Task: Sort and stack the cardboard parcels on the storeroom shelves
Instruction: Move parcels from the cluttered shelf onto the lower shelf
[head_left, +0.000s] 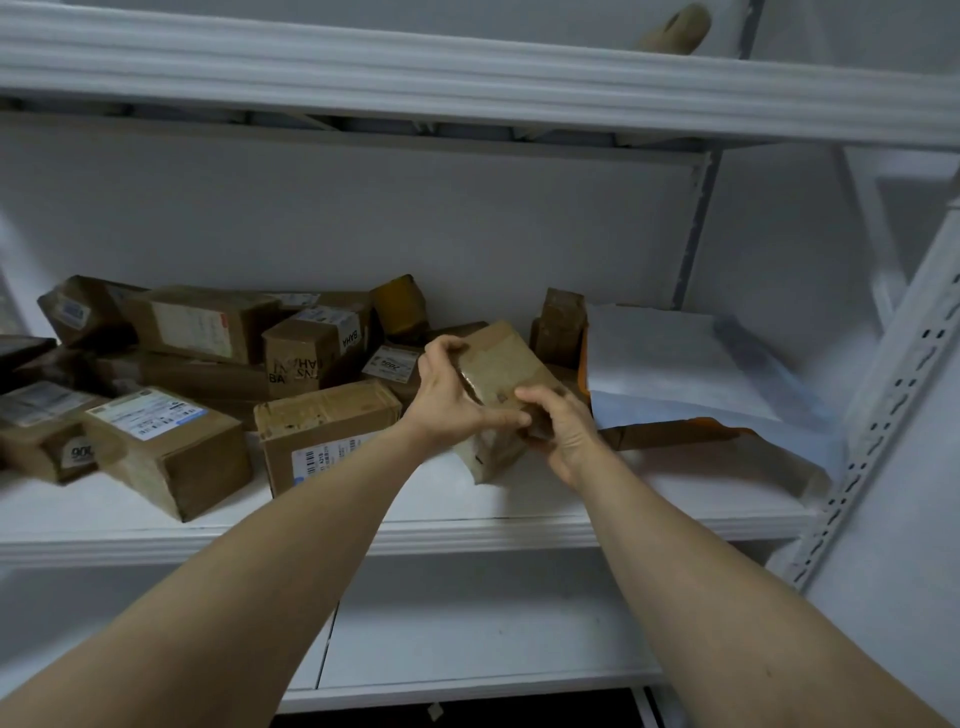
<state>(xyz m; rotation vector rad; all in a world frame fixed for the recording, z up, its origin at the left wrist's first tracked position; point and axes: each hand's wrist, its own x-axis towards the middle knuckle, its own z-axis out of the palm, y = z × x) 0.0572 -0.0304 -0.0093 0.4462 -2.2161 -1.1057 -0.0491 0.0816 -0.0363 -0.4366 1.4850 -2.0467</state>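
Parcel (498, 379) taped, tilted, above shelf (467, 530) mid-front edge. Left hand (449, 392) grips its left side; right hand (558, 428) grips lower right corner. Box pile (208, 374) fills shelf's left half.

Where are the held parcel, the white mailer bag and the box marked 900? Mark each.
Held parcel (506, 364): head view, taped upper face.
White mailer bag (670, 358): head view, middle of top side.
Box marked 900 (41, 452): head view, front face.
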